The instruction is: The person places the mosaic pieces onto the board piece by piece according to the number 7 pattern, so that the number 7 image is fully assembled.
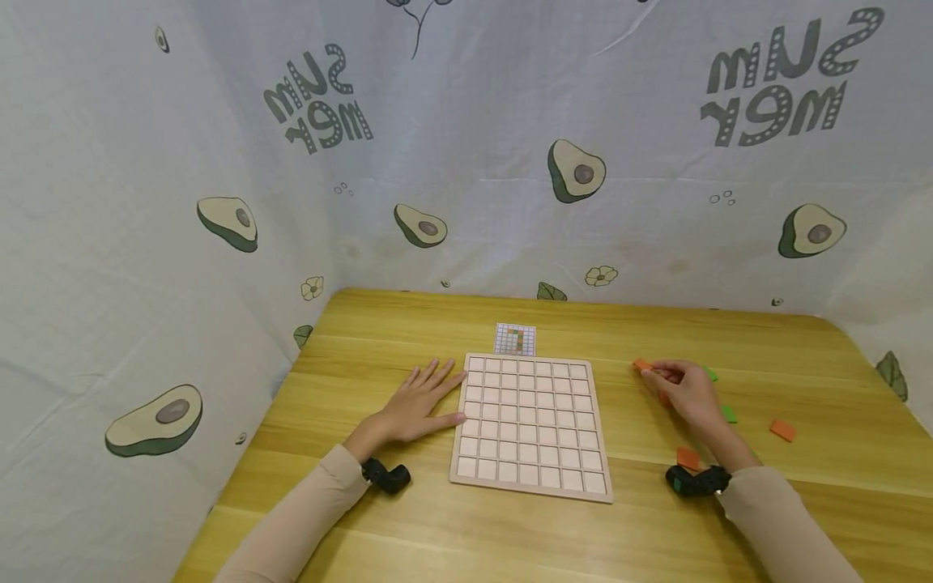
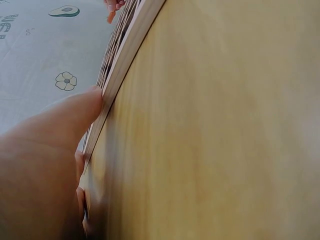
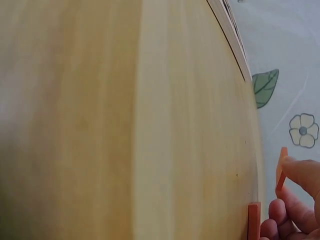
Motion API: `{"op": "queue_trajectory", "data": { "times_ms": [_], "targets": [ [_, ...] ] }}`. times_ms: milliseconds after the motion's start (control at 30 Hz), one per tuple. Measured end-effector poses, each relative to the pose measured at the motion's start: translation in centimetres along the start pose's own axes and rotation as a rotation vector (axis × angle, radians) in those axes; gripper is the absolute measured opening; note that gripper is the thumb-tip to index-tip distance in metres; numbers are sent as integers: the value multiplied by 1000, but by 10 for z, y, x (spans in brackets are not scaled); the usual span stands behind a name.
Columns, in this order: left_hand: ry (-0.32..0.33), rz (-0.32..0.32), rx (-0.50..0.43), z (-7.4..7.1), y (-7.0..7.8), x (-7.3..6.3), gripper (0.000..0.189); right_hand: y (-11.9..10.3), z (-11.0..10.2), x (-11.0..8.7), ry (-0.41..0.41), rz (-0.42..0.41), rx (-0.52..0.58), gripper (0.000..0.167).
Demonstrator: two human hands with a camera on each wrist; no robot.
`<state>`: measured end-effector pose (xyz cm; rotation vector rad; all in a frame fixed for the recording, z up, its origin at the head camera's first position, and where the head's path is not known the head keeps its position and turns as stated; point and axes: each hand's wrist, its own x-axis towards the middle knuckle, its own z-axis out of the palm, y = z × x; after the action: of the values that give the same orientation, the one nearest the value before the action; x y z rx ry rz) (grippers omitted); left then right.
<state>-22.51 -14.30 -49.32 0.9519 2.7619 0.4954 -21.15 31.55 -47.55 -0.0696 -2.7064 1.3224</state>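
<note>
A wooden grid board (image 1: 532, 425) with square recesses lies in the middle of the table. My left hand (image 1: 417, 405) rests flat at its left edge, fingers spread, the thumb and a fingertip touching the rim. In the left wrist view the thumb (image 2: 75, 115) presses against the board's side (image 2: 120, 75). To the right of the board, my right hand (image 1: 688, 393) pinches an orange square tile (image 1: 642, 365) between thumb and finger. The right wrist view shows this tile (image 3: 281, 169) held on edge, with another orange tile (image 3: 254, 220) on the table below the fingers.
A small pattern card (image 1: 515, 339) with a coloured grid touches or nearly touches the board's far edge. Around my right hand lie loose orange tiles (image 1: 783, 430) and green tiles (image 1: 730, 414); one orange tile (image 1: 688, 458) is near the wrist camera. A printed curtain (image 1: 481, 162) hangs behind the table.
</note>
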Motion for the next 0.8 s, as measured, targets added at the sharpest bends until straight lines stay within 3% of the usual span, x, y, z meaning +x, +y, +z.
{"op": "queue_trajectory", "data": {
  "times_ms": [467, 800],
  "targets": [
    [6, 5, 7, -1, -1, 0, 78, -7, -8, 1, 7, -70, -14, 45],
    [0, -3, 14, 0, 0, 0, 77, -27, -3, 0, -36, -76, -51, 49]
  ]
}}
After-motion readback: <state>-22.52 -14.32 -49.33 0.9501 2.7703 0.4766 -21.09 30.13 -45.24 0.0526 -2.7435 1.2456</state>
